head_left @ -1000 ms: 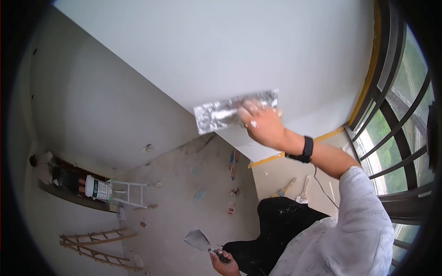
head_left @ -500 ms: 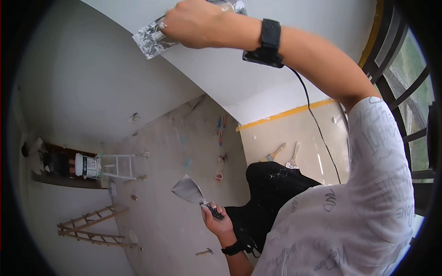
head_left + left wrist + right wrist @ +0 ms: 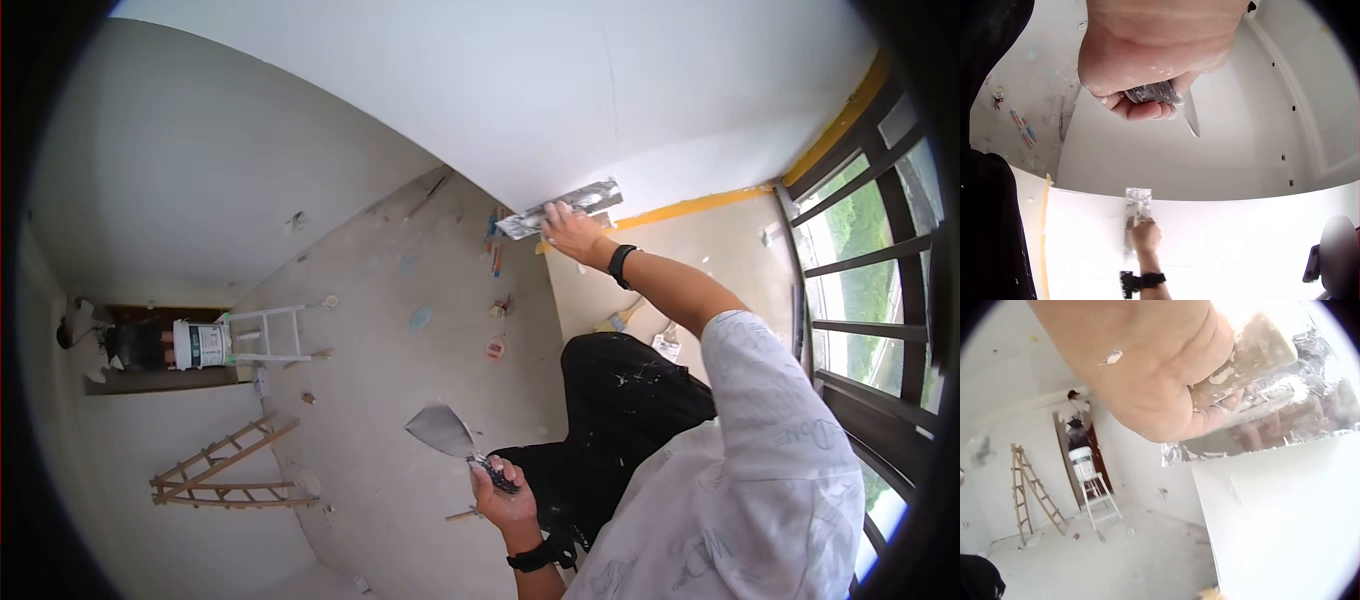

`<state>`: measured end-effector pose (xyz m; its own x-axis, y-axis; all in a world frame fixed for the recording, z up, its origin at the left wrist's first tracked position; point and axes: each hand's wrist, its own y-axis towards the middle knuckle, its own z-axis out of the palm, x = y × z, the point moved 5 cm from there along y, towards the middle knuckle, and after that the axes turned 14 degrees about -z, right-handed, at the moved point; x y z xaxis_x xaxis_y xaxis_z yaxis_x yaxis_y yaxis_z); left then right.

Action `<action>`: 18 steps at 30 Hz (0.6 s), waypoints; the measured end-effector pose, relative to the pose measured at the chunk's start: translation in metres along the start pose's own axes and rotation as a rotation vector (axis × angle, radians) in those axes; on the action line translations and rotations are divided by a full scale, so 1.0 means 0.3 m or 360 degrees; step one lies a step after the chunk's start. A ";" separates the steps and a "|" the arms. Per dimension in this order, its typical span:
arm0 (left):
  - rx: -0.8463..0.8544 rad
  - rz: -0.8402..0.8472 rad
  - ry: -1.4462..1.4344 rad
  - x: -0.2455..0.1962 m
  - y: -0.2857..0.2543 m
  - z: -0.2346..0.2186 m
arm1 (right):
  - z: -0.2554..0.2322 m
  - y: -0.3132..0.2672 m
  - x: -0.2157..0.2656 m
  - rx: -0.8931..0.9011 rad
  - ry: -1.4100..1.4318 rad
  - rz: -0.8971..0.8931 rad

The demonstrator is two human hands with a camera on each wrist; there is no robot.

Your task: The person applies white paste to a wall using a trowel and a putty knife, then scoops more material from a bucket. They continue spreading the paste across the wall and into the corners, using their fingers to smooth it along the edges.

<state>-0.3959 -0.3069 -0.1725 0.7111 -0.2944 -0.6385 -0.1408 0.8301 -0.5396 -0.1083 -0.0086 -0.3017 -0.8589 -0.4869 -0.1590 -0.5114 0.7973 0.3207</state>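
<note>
In the head view the right hand (image 3: 574, 234) holds a long metal trowel (image 3: 520, 222) against the lower part of the white wall (image 3: 560, 90), near its vertical edge. Its fingers curl round the putty-spotted handle (image 3: 1254, 359) in the right wrist view, with the smeared blade (image 3: 1272, 425) beyond. Lower down, the left hand (image 3: 508, 496) grips the dark handle of a putty knife (image 3: 440, 430), its wide blade pointing away from the body. The left wrist view shows that handle (image 3: 1154, 92) inside the curled left fingers, the blade seen nearly edge-on.
Brushes (image 3: 622, 316) lie on the board-coloured floor beside the legs. Further off are a wooden ladder (image 3: 225, 470), a white stepladder (image 3: 270, 335) with a bucket (image 3: 200, 344), and another person (image 3: 1074, 419). Windows (image 3: 860, 270) line the right; yellow tape (image 3: 690, 206) edges the wall's foot.
The right hand and trowel have swung from high on the wall, near the camera, down towards the wall's foot. The left hand still holds the putty knife. The head view has shifted.
</note>
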 end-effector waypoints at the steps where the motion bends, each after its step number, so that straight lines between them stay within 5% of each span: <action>1: -0.0026 -0.0003 0.0027 -0.003 -0.009 -0.003 | 0.102 -0.032 0.021 -0.0017 -0.0013 0.0064; 3: -0.0037 -0.0004 0.0041 -0.016 -0.023 -0.010 | 0.167 -0.063 0.041 0.0211 0.0215 0.0194; 7: 0.0110 -0.0137 0.0078 -0.011 -0.028 -0.033 | 0.091 -0.105 0.058 0.0171 0.0764 0.0477; 8: 0.0119 -0.0124 0.0017 0.003 -0.008 -0.033 | 0.026 -0.136 0.052 -0.0021 0.0827 0.0450; 11: 0.0147 -0.0208 0.0934 0.053 0.064 0.022 | -0.246 -0.197 -0.037 -0.0125 0.1289 0.0292; 13: 0.0306 -0.0279 0.1253 0.075 0.114 0.074 | -0.475 -0.236 -0.074 -0.0414 0.2512 0.0263; 14: 0.0360 -0.0395 0.1246 0.091 0.124 0.110 | -0.593 -0.261 -0.087 -0.0390 0.2471 0.0235; 15: 0.0392 -0.0371 0.1202 0.096 0.145 0.137 | -0.672 -0.290 -0.106 -0.0308 0.2805 0.0592; 17: 0.0545 -0.0487 0.1279 0.132 0.183 0.184 | -0.810 -0.307 -0.128 -0.0328 0.3113 0.0430; 18: 0.0587 -0.0447 0.1251 0.139 0.191 0.212 | -0.904 -0.297 -0.133 -0.0409 0.3061 -0.0108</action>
<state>-0.3306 -0.2416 -0.1952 -0.0072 -0.6344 -0.7730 0.2917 0.7380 -0.6084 -0.0204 -0.1570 -0.0706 0.4254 -0.3307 0.8424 -0.3681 0.7872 0.4948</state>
